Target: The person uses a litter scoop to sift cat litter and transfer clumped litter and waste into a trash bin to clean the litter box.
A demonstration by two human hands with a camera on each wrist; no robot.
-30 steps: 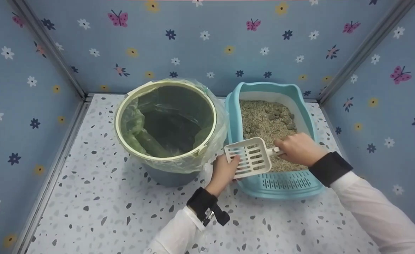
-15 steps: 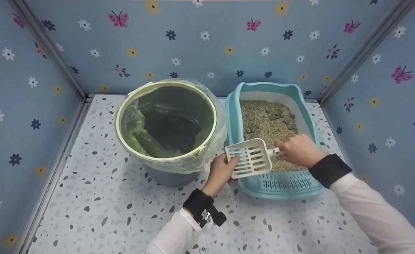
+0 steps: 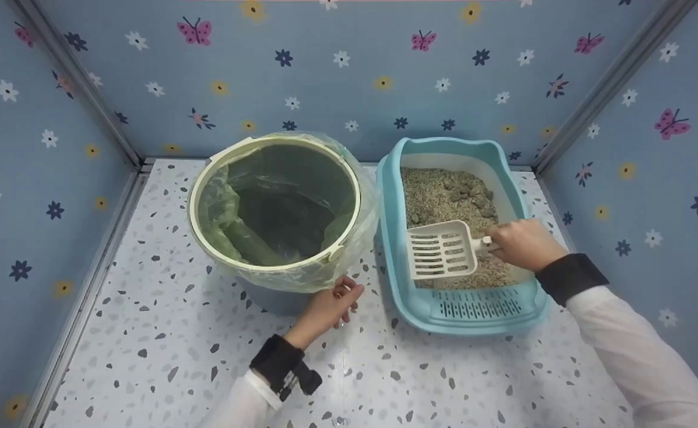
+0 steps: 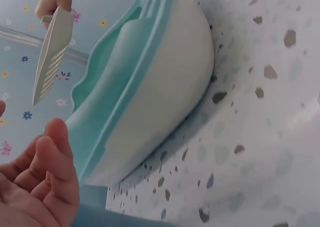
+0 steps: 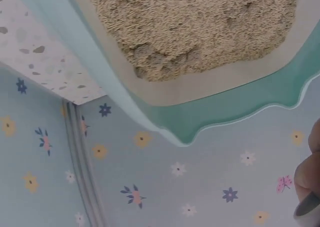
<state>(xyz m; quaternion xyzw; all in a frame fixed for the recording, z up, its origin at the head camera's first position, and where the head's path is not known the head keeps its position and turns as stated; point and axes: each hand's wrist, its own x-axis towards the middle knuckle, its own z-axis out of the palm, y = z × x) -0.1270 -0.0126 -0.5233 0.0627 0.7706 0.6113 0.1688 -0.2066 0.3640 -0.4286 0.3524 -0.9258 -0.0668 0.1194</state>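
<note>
A pale slotted scoop (image 3: 444,251) is hovering above the near half of a turquoise litter box (image 3: 426,315), its flat front edge reaching toward the box's left edge. No clump is lying on its pan. The right hand (image 3: 524,242) is gripping the scoop's handle with curled fingers. The left hand (image 3: 325,306) is no longer holding the scoop's front edge, as it was 0.5 seconds ago; it is now hanging farther left, fingers loosely bent, holding nothing. The scoop is now sitting farther right, over the box. For the work, this is leaving the right hand in sole control of the scoop.

Inside the box, tan litter (image 3: 429,184) is spreading toward the edges, with dark clumps (image 3: 464,190) gathering toward the far right corner. To the box's left, a round bin (image 3: 271,300) is standing, a clear liner (image 3: 365,232) folding over its rim. Whether the left hand is brushing that liner is hard to tell. Both containers are standing near the far edge of a speckled floor (image 3: 420,386), before a flowered blue wall (image 3: 337,35).
</note>
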